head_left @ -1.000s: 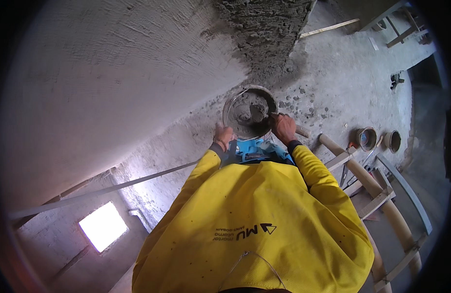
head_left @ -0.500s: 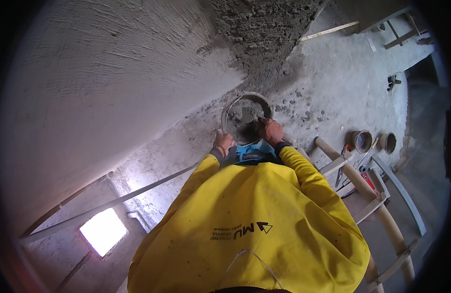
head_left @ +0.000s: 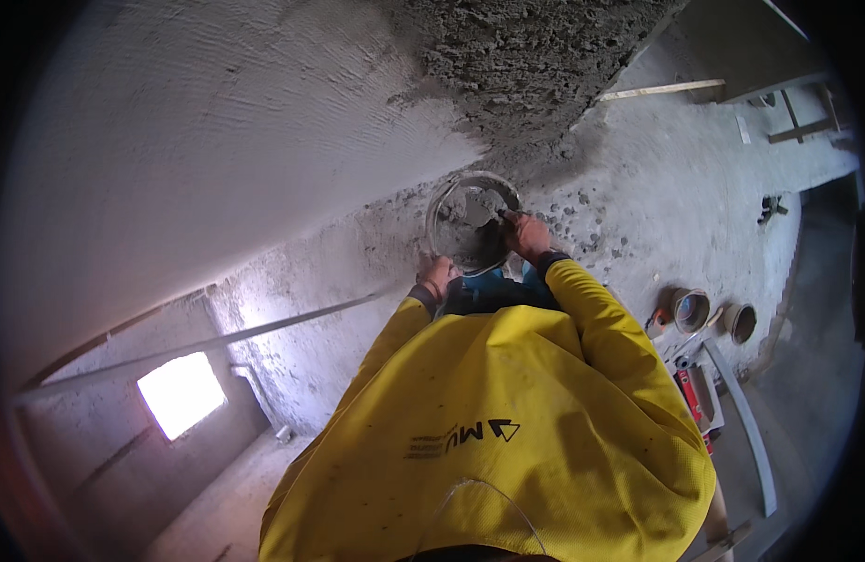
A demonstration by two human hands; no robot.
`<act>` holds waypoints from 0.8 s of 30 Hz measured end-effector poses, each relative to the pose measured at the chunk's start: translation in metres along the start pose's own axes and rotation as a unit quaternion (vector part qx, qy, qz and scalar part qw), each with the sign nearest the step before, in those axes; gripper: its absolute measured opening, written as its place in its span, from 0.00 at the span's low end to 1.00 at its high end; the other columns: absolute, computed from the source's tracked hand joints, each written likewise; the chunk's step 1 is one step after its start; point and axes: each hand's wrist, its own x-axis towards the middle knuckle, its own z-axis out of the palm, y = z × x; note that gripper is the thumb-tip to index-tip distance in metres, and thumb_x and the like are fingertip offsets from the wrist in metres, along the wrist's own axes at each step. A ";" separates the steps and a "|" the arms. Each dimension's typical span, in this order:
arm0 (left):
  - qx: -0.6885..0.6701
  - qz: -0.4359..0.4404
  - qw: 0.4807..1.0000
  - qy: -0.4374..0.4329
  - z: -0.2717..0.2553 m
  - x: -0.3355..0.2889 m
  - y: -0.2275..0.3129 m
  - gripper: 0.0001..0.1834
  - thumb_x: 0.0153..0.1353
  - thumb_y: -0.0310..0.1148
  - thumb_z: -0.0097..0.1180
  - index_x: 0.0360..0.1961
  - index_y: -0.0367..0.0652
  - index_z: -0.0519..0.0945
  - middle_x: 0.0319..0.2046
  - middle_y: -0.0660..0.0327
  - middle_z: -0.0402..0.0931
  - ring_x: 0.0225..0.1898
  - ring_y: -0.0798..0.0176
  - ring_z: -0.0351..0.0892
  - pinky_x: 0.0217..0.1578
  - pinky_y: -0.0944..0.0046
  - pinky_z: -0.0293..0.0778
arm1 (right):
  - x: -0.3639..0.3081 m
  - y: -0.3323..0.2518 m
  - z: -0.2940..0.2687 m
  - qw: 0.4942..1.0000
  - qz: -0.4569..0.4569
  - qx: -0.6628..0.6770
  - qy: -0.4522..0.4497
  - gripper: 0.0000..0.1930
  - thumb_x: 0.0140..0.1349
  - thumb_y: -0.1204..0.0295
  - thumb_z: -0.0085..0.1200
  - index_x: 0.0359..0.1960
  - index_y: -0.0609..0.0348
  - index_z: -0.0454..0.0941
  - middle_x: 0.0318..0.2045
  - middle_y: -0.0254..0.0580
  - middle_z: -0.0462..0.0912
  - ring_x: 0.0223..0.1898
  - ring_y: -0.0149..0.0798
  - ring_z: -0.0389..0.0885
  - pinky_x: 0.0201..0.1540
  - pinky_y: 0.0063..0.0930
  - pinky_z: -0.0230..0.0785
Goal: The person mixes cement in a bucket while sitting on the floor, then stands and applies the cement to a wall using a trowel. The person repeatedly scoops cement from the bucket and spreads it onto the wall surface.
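A round bucket (head_left: 434,212) of grey mortar (head_left: 459,199) is in front of me, below the corner of the plastered wall. My left hand (head_left: 438,273) is closed on the bucket's near left rim. My right hand (head_left: 526,235), over the right side of the rim, is wrapped round the handle of a trowel (head_left: 480,210). Its grey blade lies inside the bucket against the mortar; the handle is mostly hidden by my fingers.
Rough wet mortar (head_left: 535,70) covers the wall ahead, beside smoother plaster (head_left: 217,140) on the left. Mortar splashes dot the floor right of the bucket. Two small buckets (head_left: 690,309) (head_left: 740,322), a red level (head_left: 690,395) and a curved grey strip (head_left: 746,431) lie to the right.
The view has turned a little, shifting the surroundings. The trowel blade has moved slightly up within the bucket, with my right hand on it. My left hand stays at the rim.
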 end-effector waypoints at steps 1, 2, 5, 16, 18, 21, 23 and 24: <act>-0.008 -0.004 1.000 0.011 -0.004 0.009 -0.012 0.12 0.58 0.30 0.48 0.43 0.44 0.65 0.27 0.57 0.65 0.20 0.63 0.66 0.23 0.61 0.71 | -0.002 -0.001 -0.013 0.999 -0.028 0.019 -0.010 0.21 0.58 0.57 0.57 0.52 0.48 0.77 0.46 0.47 0.81 0.48 0.51 0.79 0.49 0.45 0.72; -0.013 0.006 1.000 0.011 -0.001 0.013 -0.020 0.09 0.58 0.30 0.48 0.39 0.44 0.66 0.27 0.58 0.65 0.20 0.63 0.65 0.23 0.61 0.71 | -0.005 0.006 -0.018 0.997 -0.066 0.026 0.037 0.20 0.59 0.57 0.56 0.51 0.49 0.77 0.45 0.46 0.81 0.48 0.51 0.79 0.51 0.45 0.71; -0.016 0.061 0.998 -0.002 0.008 0.012 -0.034 0.04 0.58 0.29 0.48 0.31 0.43 0.67 0.24 0.60 0.65 0.20 0.65 0.64 0.25 0.64 0.70 | -0.020 0.040 -0.023 0.980 -0.149 0.039 0.127 0.19 0.60 0.57 0.56 0.50 0.50 0.77 0.43 0.44 0.81 0.49 0.51 0.77 0.53 0.44 0.67; 0.548 0.459 0.695 -0.082 0.023 0.012 -0.024 0.14 0.55 0.31 0.64 0.20 0.41 0.70 0.16 0.60 0.65 0.20 0.62 0.64 0.26 0.59 0.66 | -0.058 0.081 -0.086 0.970 -0.148 0.024 0.193 0.16 0.57 0.63 0.60 0.45 0.54 0.77 0.41 0.44 0.81 0.47 0.49 0.76 0.50 0.46 0.63; 0.500 0.486 0.712 -0.081 0.016 0.029 -0.031 0.15 0.56 0.36 0.65 0.21 0.43 0.72 0.18 0.56 0.69 0.23 0.59 0.68 0.28 0.57 0.67 | -0.066 0.080 -0.107 0.943 -0.182 0.030 0.278 0.15 0.57 0.64 0.61 0.44 0.56 0.78 0.40 0.47 0.80 0.47 0.52 0.75 0.49 0.47 0.64; 0.598 0.475 0.642 -0.059 0.011 0.064 -0.036 0.10 0.58 0.33 0.60 0.27 0.43 0.71 0.23 0.53 0.74 0.27 0.52 0.75 0.30 0.51 0.71 | -0.071 0.060 -0.165 0.943 -0.213 0.015 0.253 0.16 0.58 0.64 0.60 0.44 0.60 0.78 0.39 0.52 0.80 0.44 0.57 0.75 0.48 0.48 0.65; 0.482 0.383 0.774 -0.151 0.032 0.056 -0.030 0.12 0.54 0.25 0.59 0.19 0.42 0.68 0.17 0.59 0.69 0.20 0.62 0.69 0.26 0.52 0.70 | -0.073 0.036 -0.220 0.924 -0.254 0.004 0.286 0.16 0.59 0.63 0.59 0.43 0.61 0.77 0.37 0.53 0.79 0.42 0.58 0.76 0.46 0.47 0.66; 0.447 0.380 0.795 -0.155 0.016 0.082 -0.038 0.12 0.53 0.26 0.61 0.20 0.41 0.70 0.17 0.59 0.70 0.21 0.61 0.70 0.27 0.54 0.71 | -0.081 0.018 -0.241 0.913 -0.284 0.010 0.294 0.16 0.59 0.63 0.59 0.43 0.62 0.76 0.36 0.54 0.79 0.41 0.59 0.76 0.45 0.46 0.67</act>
